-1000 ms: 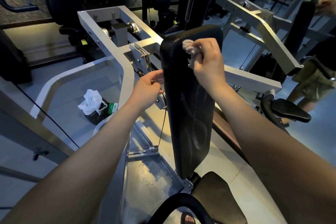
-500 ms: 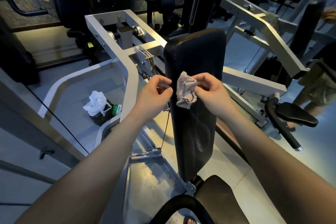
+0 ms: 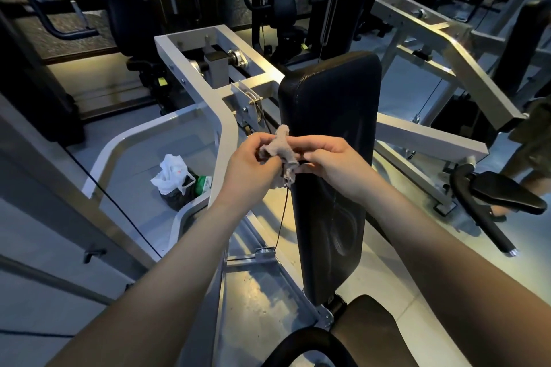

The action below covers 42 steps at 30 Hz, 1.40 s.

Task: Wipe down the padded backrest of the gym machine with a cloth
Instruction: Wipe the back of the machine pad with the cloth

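The black padded backrest (image 3: 331, 116) stands upright in the middle of the view, with wet streaks low on its face. A small crumpled grey-beige cloth (image 3: 281, 152) hangs in front of its left edge at mid height. My left hand (image 3: 253, 167) pinches the cloth from the left. My right hand (image 3: 331, 164) holds the cloth's other side with fingers curled, in front of the pad. The cloth is bunched between both hands and seems lifted off the pad.
The white steel frame (image 3: 226, 134) runs along the left of the backrest, with a thin cable (image 3: 281, 217) beside it. A white plastic bag (image 3: 170, 173) and a bottle lie on the floor to the left. A black handle (image 3: 489, 202) juts out right. A person's legs (image 3: 533, 134) stand far right.
My right hand brought the cloth down from the top of the backrest to mid height. My left hand left the frame and took hold of the cloth too.
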Tool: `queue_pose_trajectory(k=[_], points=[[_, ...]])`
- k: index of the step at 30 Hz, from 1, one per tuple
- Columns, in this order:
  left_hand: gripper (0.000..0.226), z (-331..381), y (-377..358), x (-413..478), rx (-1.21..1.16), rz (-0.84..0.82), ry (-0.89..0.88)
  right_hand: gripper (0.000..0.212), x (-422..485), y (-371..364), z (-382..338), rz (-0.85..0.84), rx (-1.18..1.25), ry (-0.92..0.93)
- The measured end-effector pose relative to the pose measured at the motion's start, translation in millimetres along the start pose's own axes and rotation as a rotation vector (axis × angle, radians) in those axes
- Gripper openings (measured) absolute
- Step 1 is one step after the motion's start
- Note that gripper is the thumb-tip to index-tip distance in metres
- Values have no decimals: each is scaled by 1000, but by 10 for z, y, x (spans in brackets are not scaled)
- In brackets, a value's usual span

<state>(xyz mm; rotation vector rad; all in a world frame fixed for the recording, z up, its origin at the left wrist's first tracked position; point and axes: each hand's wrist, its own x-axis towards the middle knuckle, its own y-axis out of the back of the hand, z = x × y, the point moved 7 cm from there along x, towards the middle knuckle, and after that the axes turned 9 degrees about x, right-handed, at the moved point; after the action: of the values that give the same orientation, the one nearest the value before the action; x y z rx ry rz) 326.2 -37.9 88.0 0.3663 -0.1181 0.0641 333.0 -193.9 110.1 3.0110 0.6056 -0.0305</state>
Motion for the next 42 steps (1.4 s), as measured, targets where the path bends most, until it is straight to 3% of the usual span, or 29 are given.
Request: queue_pose_trajectory(k=[2,5,8,11,13,19,25,32,38,42], points=[[18,-20,90,32,-63,62,41,45,75,93,-73,49,-184,45],[13,41,280,192,-146,198,66,35,203,353,-341,278,-451,219],[16,331,372,470,-90,276,-85,32,354,536,-688,477,-712,401],[28,675,191,675,215,276,-315,50,620,628,-738,487,-919,378],[36,702,-27,691,313,207,-393,58,750,635,-575,417,-930,313],[56,605,-334,636,343,130,-329,56,823,618,-327,441,-939,348],[48,674,-285,945,378,177,-367,57,912,655,-231,482,-962,391],[49,282,-416,496,296,366,-445,57,935,651,-201,512,-932,450],[59,-211,-677,152,280,204,-272,57,916,639,-221,507,-946,419],[42,65,-357,131,203,349,-282,58,866,620,-274,469,-944,370]])
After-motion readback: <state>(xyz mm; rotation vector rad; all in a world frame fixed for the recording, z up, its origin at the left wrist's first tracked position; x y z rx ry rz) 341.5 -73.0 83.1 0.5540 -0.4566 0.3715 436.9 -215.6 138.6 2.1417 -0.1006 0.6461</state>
